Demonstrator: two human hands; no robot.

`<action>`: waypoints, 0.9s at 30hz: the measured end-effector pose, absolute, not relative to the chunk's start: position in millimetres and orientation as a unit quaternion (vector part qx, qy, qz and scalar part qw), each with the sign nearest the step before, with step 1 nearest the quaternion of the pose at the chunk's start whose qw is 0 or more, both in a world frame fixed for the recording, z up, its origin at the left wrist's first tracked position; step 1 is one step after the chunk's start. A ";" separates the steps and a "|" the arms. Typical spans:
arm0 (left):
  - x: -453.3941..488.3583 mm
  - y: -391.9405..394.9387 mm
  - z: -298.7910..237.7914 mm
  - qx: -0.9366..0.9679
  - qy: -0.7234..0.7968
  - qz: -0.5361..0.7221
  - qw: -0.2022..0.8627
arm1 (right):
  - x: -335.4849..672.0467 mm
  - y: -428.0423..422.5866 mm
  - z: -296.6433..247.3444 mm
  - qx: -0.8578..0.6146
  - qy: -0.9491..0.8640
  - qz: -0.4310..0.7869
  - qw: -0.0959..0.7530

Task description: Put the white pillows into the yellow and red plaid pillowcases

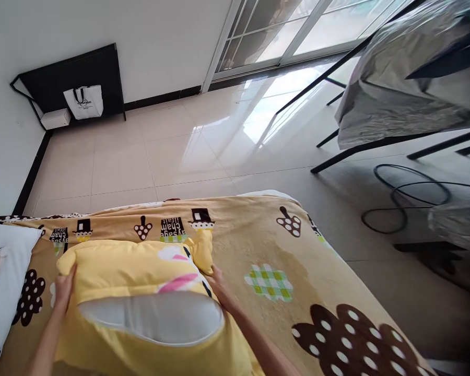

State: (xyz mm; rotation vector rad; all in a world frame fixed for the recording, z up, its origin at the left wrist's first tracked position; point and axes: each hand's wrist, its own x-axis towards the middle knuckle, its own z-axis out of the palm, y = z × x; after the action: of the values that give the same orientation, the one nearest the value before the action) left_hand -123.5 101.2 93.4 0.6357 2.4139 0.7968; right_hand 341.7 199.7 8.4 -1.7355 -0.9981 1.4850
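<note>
A yellow cushion cover [117,271] with white and pink printed patches lies on the bed. Its long slit gapes toward me, and the white inner pillow [152,316] shows through. On its left side my left hand [65,288] is closed on the cover's edge, near a puffy corner. My right hand [219,287] grips the opposite side, just below a stuffed yellow tab [202,251] that sticks out. Some fingertips of both hands are hidden behind the fabric.
A patterned tan blanket [254,230] covers the bed. At the left edge rests a white pillow [11,277]. Beyond lies a tiled floor [172,151], with a white bag [85,103] by the wall. A plastic-covered rack [407,99] and a coiled cable [399,209] are at right.
</note>
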 end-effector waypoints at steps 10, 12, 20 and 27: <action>-158.4 97.5 104.0 0.275 0.951 0.137 0.027 | 311.6 190.4 -6.4 -0.695 -0.636 0.258 0.213; -125.4 86.9 95.9 0.402 0.903 0.150 -0.025 | 306.3 173.1 -14.0 -0.670 -0.669 0.278 0.161; 67.3 41.6 94.2 0.857 0.468 0.161 0.142 | 326.0 41.4 12.6 -0.575 -0.764 0.157 0.245; 98.0 94.3 97.8 0.789 0.584 0.045 0.184 | 277.8 63.3 62.2 -0.479 -0.794 0.281 0.248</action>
State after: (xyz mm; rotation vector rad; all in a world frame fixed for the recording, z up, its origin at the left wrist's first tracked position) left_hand 98.0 94.3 97.8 2.2246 1.6469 0.1277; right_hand 277.8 63.3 62.2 -1.3052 -2.1640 0.7668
